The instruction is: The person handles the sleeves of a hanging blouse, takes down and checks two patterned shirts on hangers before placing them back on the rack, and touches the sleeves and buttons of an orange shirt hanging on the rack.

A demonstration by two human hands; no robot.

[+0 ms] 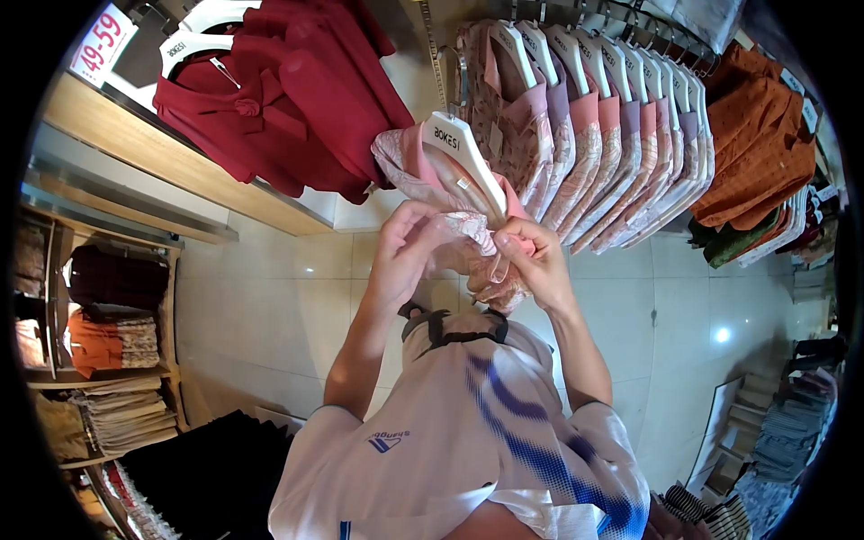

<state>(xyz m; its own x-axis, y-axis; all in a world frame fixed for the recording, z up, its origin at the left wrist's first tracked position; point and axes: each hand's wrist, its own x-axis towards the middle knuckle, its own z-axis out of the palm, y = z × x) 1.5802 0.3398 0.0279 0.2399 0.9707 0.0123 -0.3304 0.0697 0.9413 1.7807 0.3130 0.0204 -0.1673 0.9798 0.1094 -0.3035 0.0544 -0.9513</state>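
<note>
A pink patterned garment (402, 155) hangs on a white hanger (463, 153) marked BOKESI, in front of me at the middle. Below the hanger's bar, my left hand (409, 247) pinches a patterned piece of its fabric from the left. My right hand (533, 256) is closed on the same garment at the right, its thumb and fingers pressed together on the cloth. A small loop, maybe a strap or tag cord, hangs between the two hands. The garment's lower part drops bunched beneath them.
Dark red garments (306, 99) hang at the upper left beside a price sign (102, 43). A row of patterned shirts (585, 135) hangs at the upper right, with orange garments (756, 135) beyond. Shelves of folded clothes (126, 414) stand at the left.
</note>
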